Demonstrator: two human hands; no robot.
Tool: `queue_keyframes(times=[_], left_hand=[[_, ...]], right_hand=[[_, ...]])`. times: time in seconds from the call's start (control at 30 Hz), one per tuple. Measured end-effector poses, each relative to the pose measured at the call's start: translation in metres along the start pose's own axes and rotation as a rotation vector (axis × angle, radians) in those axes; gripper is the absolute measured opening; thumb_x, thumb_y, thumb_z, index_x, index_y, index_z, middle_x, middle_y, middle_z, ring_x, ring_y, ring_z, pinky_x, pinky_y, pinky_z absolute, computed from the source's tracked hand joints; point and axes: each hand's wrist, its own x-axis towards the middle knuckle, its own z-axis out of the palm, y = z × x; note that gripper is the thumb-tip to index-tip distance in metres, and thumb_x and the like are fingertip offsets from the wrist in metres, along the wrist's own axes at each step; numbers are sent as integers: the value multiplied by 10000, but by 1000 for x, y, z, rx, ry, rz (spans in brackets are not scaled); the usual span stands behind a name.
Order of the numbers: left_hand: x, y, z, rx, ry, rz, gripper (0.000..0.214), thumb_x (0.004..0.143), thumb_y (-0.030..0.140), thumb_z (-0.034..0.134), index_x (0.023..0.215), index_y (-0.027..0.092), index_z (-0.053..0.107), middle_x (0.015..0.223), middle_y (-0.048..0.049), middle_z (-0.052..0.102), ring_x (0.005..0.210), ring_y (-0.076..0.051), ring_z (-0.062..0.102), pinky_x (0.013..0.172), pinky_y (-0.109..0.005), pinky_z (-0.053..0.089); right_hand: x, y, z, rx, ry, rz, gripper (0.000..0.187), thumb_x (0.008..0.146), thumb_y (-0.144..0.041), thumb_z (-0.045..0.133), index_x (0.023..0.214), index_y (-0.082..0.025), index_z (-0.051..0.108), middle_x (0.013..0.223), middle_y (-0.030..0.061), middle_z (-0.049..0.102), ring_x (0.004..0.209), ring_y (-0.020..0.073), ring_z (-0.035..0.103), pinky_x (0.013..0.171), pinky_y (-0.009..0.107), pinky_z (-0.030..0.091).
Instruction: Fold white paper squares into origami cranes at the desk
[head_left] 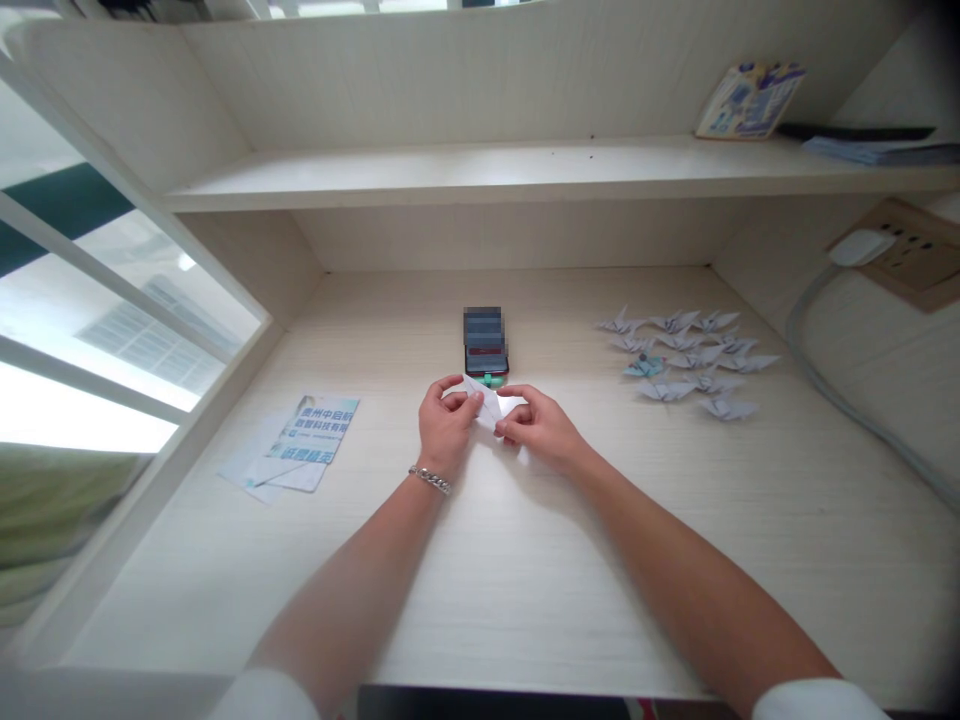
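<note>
On the desk (510,590), centre: one white paper piece (486,401), part-folded, pinched by left hand (445,424) and right hand (541,430). At right: clustered paper cranes (695,357), mostly white, apparently finished. At left: flat sheets (318,425), apparently unfolded.

Left hand (446,424), right hand (541,428) — both pinched, apparently

Bright glare at left, soft shadows on the desk (495,600), blurry edges.
</note>
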Motion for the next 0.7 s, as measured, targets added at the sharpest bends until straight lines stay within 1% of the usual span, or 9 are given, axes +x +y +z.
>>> queue_keyframes(times=[0.1,0.17,0.2,0.3,0.37,0.43,0.5,0.6,0.7], left_hand=[[5,-1,-3,-38,54,8,486,619,291,719,1023,153,488,656,13,614,531,-76,548,590,-221,449],[6,-1,-5,-45,59,18,477,621,280,719,1019,153,490,654,16,611,531,-73,544,590,-218,447],[5,0,-5,-41,51,25,474,621,273,719,1019,153,491,656,15,611,536,-73,546,590,-216,447],[1,1,-2,-14,-24,33,463,622,257,718,1017,160,498,663,8,623,559,-88,567,591,-220,453],[-4,2,1,1,-96,24,443,629,253,712,1009,162,505,682,-8,640,588,-109,589,595,-231,462],[-6,3,3,6,-151,11,413,636,251,707,990,158,515,701,-25,653,613,-125,605,603,-243,471],[-7,3,3,3,-174,8,392,636,245,708,973,154,529,684,-19,647,598,-117,597,586,-232,466],[-6,2,2,-20,-144,12,385,635,243,710,972,152,547,607,18,606,528,-82,554,528,-194,431],[-4,2,1,-60,-98,-5,399,645,262,705,992,148,544,625,-3,627,579,-105,585,558,-212,445]], right_hand=[[1,0,-3,4,-56,9,467,647,-219,634,1087,-186,479,604,-18,635,528,127,581,544,246,473],[2,0,-4,14,-64,7,454,662,-276,644,1080,-180,492,575,-20,621,505,126,570,514,239,461],[3,0,-4,21,-47,6,427,679,-323,638,1057,-175,507,566,-17,614,490,124,561,496,236,453],[5,2,-3,24,41,3,355,718,-460,590,907,-162,554,571,0,599,466,117,536,466,235,433],[5,4,-2,-13,68,-20,336,722,-491,578,796,-164,558,571,-3,581,476,113,524,472,234,420],[5,6,-1,-65,57,-46,322,728,-490,573,721,-169,548,552,-16,551,482,110,505,471,230,395],[3,6,-1,-104,34,-53,312,739,-477,564,680,-172,532,534,-26,526,478,108,485,468,229,369],[2,5,-2,-135,-17,-41,280,743,-436,567,663,-173,515,525,-32,507,475,106,463,473,232,351],[1,3,-2,-134,-47,-37,247,749,-393,563,655,-172,508,530,-35,497,480,102,449,481,233,344]])
